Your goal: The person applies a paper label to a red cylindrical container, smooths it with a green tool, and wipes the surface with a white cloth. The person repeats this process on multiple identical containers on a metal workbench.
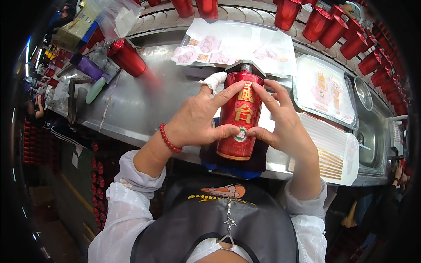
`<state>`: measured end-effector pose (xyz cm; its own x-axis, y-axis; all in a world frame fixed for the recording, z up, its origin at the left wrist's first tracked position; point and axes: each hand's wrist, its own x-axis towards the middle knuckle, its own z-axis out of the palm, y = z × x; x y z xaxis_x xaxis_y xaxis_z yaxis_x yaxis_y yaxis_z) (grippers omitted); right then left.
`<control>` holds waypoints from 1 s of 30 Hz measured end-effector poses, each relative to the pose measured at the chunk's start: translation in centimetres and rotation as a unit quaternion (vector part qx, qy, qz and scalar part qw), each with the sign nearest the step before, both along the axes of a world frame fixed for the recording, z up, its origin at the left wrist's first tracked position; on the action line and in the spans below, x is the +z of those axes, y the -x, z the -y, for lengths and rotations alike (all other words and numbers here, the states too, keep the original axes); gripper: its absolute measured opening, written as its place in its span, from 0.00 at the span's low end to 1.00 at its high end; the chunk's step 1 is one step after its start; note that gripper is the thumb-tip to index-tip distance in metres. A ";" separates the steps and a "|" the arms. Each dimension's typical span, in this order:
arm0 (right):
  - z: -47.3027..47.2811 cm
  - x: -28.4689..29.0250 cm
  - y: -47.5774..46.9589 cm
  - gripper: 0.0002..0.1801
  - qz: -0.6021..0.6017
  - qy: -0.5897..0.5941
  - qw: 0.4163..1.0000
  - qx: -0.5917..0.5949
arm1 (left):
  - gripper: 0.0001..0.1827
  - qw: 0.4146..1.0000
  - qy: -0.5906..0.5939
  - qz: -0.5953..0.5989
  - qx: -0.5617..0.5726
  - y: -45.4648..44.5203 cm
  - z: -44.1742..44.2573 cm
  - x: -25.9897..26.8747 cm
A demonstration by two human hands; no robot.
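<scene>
A glossy red bottle [241, 144] with raised gold characters and a small round green-and-white emblem lies on a dark cloth [260, 154] at the bench's front edge, its neck pointing away from me. My left hand [197, 115], with a red bead bracelet and a white wrap on one finger, presses its thumb and a fingertip on the bottle's left side and face. Against the right side of the face rest the thumb and fingertips of my right hand [284, 121]. Both thumbs touch beside the emblem. A dark angled stand [260, 70] is behind the bottle's neck.
Decal sheets [230, 39] lie behind the bottle; more fill a metal tray [353, 121] at right, beside a sink [368, 151]. Striped sheets [324, 148] lie nearer. Another red bottle [126, 57] and a green oval object [95, 90] are at left. Several red bottles [317, 24] line the conveyor.
</scene>
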<state>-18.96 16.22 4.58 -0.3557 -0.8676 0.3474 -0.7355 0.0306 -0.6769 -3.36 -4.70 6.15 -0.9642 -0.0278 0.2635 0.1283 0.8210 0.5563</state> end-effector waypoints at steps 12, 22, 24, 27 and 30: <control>-1.1 -1.1 -0.6 0.50 0.015 0.006 1.000 0.019 | 0.51 0.993 0.027 -0.100 -0.053 -0.3 1.4 -2.8; -1.0 -2.3 -0.1 0.60 -0.030 -0.014 0.999 0.019 | 0.52 0.999 -0.006 -0.025 -0.047 -0.7 1.2 -2.2; -0.9 -2.1 -0.1 0.61 -0.026 -0.015 0.999 0.024 | 0.53 0.999 -0.004 0.031 -0.027 -0.9 1.2 -1.4; -0.7 -1.7 0.1 0.60 -0.024 -0.011 0.999 0.032 | 0.53 0.998 0.020 -0.036 -0.037 -0.6 1.5 -2.2; -1.0 -1.7 -0.1 0.60 -0.008 -0.025 0.999 0.031 | 0.54 0.998 0.022 -0.030 -0.042 -0.8 1.1 -1.8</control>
